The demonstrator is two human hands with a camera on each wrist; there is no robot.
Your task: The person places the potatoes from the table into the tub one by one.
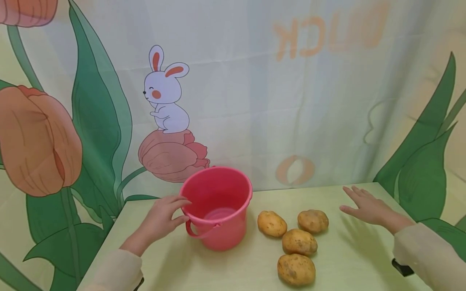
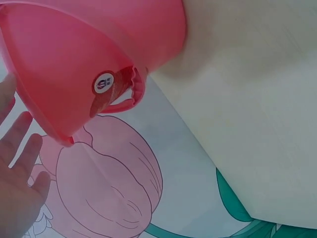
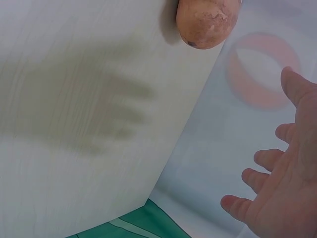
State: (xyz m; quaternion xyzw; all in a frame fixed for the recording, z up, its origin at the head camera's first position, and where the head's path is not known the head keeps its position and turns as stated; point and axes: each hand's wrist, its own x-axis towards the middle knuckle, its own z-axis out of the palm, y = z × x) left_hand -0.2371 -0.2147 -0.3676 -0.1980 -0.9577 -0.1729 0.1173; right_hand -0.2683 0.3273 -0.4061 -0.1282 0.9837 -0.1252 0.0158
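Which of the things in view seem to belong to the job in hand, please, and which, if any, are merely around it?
Likely part of the job:
pink bucket, nearest the left hand
four potatoes, nearest the right hand

Merely around it:
table
backdrop with printed rabbit and tulips

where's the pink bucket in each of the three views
Head: the pink bucket is in the lower half, slightly left of centre, left of the potatoes.
Left wrist: upper left, cut off by the top edge.
Right wrist: not in it.
Shared landmark: the pale tabletop, visible in all three.
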